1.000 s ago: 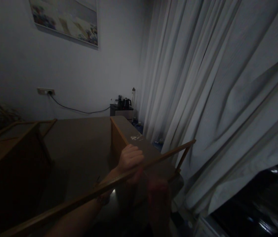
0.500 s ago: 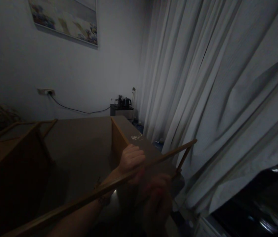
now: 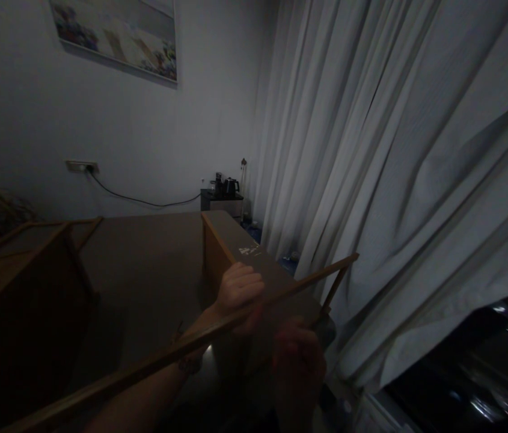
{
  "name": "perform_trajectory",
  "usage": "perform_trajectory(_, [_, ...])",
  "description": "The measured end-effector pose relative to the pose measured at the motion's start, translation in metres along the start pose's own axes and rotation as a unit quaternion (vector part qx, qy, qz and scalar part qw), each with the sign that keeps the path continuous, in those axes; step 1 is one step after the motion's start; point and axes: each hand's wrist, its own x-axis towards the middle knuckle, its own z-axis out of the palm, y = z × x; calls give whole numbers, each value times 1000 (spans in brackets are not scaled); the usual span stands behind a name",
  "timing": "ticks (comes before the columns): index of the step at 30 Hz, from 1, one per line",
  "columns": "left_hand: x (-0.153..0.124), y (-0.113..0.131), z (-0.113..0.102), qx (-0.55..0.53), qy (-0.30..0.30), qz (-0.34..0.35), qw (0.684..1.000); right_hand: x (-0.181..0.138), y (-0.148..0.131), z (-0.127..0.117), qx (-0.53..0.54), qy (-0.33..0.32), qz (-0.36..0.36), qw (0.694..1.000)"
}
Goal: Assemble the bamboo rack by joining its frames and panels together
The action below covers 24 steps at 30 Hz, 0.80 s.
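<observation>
A long wooden bar (image 3: 154, 361) runs slantwise from the lower left to the right, part of a wooden frame with a short upright (image 3: 333, 290) at its far end. My left hand (image 3: 240, 288) is closed at the bar, its forearm passing behind it. The thumb shows dimly below the bar; whatever the fingers hold is hidden. Lower and to the right, my right hand (image 3: 299, 355) is in deep shadow, apart from the bar, with its fingers curled. I cannot make out anything in them.
Beneath lies a brown tabletop (image 3: 145, 258) bearing a wooden panel (image 3: 217, 249) and small pale pieces (image 3: 249, 250). Another wooden piece (image 3: 23, 270) stands left. White curtains (image 3: 371, 180) hang at right, beside a glossy black object (image 3: 474, 361). A kettle (image 3: 231, 186) stands on the far cabinet.
My right hand has moved slightly to the right, away from the left one. My left hand and the wooden frame stay almost where they were.
</observation>
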Motion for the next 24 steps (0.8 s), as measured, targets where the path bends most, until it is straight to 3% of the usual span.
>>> perform_trajectory(6, [-1, -1, 0, -2, 1, 4, 1000, 0, -3, -11, -100, -93, -97, 986])
perform_trajectory(10, [-2, -7, 3, -9, -1, 18, 1000, -2, -6, -11, -159, -90, -96, 978])
perform_trajectory(15, [0, -16, 9, -16, -2, 31, 999, -3, -2, -8, -178, -25, -64, 982])
perform_trajectory(20, [1, -8, 4, -14, -2, 15, 1000, -4, -1, -13, -181, -79, -74, 978])
perform_trajectory(24, [1, 1, -2, -8, 0, 0, 1000, -7, 4, -19, -174, -86, -107, 975])
